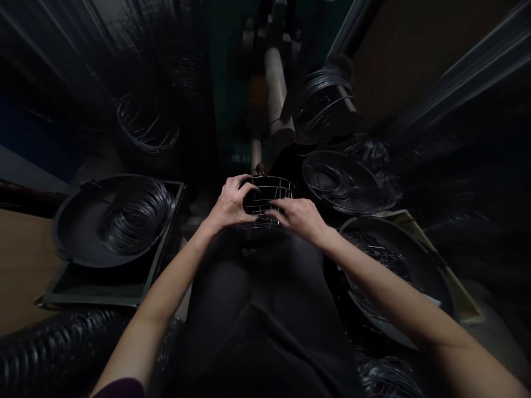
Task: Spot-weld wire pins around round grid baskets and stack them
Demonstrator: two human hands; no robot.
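A round wire basket frame (269, 190) is held in front of the machine, above my lap. My left hand (236, 203) grips its left side, with thumb and fingers curved round the wires. On the right, my right hand (298, 214) has its fingertips at the lower right wires of the frame; its fingers are pressed together, and what they pinch is too small and dark to name. Behind the frame is the machine's pale cylindrical arm (277, 91), whose lower end hangs close to the rim.
A dark round tray (78, 232) with wire rings rests on a green crate (95, 290) at left. To the right are a tray of rings (332, 179) and a pan of short wires (427, 276). More wire rings (147, 130) stand at back left.
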